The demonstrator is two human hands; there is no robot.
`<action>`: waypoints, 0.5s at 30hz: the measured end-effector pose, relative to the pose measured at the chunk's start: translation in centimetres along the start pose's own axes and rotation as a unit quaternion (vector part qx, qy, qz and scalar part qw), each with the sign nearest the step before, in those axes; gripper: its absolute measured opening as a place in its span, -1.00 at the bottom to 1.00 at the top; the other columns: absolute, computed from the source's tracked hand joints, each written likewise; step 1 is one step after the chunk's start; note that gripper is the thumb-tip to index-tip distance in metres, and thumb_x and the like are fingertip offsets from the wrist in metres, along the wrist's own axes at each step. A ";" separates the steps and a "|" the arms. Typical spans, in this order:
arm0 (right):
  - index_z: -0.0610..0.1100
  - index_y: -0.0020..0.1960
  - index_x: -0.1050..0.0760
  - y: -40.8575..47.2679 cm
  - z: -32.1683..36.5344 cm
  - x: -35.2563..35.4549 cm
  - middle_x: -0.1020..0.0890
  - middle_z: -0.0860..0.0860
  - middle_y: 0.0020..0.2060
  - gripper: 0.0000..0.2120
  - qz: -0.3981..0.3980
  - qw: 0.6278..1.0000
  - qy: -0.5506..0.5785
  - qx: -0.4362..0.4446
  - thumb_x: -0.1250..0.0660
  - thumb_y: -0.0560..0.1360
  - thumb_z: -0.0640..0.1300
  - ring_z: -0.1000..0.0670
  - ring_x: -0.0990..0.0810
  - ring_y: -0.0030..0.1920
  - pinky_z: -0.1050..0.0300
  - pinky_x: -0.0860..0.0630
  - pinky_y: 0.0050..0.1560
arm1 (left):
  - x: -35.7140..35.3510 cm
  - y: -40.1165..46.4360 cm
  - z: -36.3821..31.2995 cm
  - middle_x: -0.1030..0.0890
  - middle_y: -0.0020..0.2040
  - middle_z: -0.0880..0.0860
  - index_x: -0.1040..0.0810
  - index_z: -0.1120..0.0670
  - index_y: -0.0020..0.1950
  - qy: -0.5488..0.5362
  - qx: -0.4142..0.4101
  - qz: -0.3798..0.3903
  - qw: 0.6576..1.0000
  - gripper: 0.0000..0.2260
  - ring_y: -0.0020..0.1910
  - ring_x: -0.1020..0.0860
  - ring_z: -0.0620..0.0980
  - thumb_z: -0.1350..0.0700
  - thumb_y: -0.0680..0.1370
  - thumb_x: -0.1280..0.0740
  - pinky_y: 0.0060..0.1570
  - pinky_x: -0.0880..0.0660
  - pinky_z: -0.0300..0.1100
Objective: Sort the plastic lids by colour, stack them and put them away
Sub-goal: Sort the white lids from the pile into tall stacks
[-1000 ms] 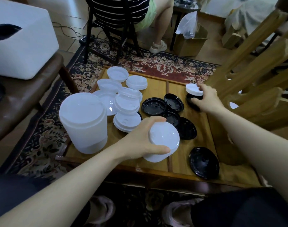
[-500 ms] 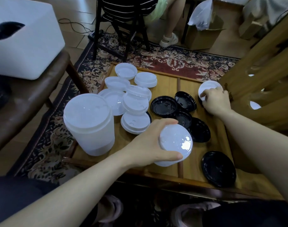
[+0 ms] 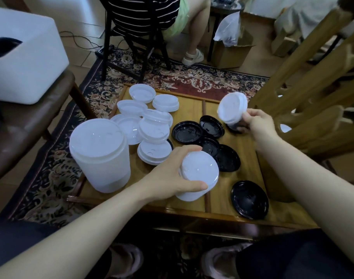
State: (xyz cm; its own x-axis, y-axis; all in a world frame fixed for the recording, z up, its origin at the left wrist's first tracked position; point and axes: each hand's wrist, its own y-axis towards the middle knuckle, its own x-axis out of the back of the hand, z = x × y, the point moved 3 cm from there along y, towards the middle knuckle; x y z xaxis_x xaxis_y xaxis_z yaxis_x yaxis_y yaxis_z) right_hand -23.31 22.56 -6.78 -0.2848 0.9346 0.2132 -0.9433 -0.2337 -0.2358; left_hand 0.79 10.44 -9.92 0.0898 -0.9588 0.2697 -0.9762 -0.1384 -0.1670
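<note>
My left hand (image 3: 173, 175) grips a short stack of white lids (image 3: 199, 174) near the front of the low wooden table (image 3: 192, 109). My right hand (image 3: 258, 122) holds a small stack of white lids (image 3: 231, 108) tilted up off the table at the back right. Several loose white lids (image 3: 150, 125) lie at the back left. Several black lids (image 3: 204, 135) lie in the middle, and one black lid (image 3: 249, 199) sits apart at the front right. A tall stack of white lids (image 3: 100, 156) stands at the left.
A white box (image 3: 21, 63) rests on a brown seat at the left. A person sits on a black chair (image 3: 131, 43) beyond the table. Wooden chair rails (image 3: 305, 93) stand close on the right. A patterned rug (image 3: 192, 79) lies underneath.
My right hand has lifted the white lids off the table and tilted them toward me. My left hand still holds its stack in about the same place.
</note>
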 end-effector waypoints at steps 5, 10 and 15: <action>-0.14 0.06 -0.51 -6.5 0.2 -0.4 -0.60 0.05 -0.34 -0.78 0.159 0.955 0.207 -0.139 -0.10 0.65 -0.27 0.11 -0.60 -0.37 0.28 -0.54 -0.39 | 0.1 0.1 0.2 -0.30 0.42 -0.23 -0.23 -0.36 0.37 -0.012 0.003 0.009 1.000 -0.27 0.42 -0.30 -0.21 -0.10 0.35 -0.56 0.46 -0.32 0.00; -0.21 0.21 -0.51 -10.6 -0.9 -0.1 -0.60 -0.03 -0.17 -0.75 0.224 0.931 0.217 -0.189 -0.11 0.65 -0.28 0.09 -0.60 -0.33 0.25 -0.59 -0.35 | 0.2 -0.2 -0.7 -0.51 0.27 -0.38 -0.34 -0.27 0.31 -0.048 -0.027 0.036 0.998 -0.39 0.30 -0.45 -0.33 0.13 0.44 -0.56 0.28 -0.43 -0.29; -0.23 0.30 -0.46 -12.7 -1.9 0.4 -0.68 -0.14 -0.09 -0.71 0.222 0.946 0.141 -0.189 -0.13 0.62 -0.36 -0.05 -0.68 -0.20 0.12 -0.65 -0.30 | -0.1 -0.3 -0.1 -0.51 0.24 -0.39 -0.28 -0.17 0.46 -0.071 -0.041 0.025 0.996 -0.27 0.32 -0.45 -0.29 0.14 0.42 -0.58 0.20 -0.40 -0.39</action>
State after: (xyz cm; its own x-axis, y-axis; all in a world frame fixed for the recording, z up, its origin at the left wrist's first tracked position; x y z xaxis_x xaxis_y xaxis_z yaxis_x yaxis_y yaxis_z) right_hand -11.12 26.38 -5.51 -0.5309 0.8141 -0.2352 -0.5977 -0.5565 -0.5771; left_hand 1.01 10.61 -9.77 0.0622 -0.9901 0.1257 -0.9924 -0.0747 -0.0975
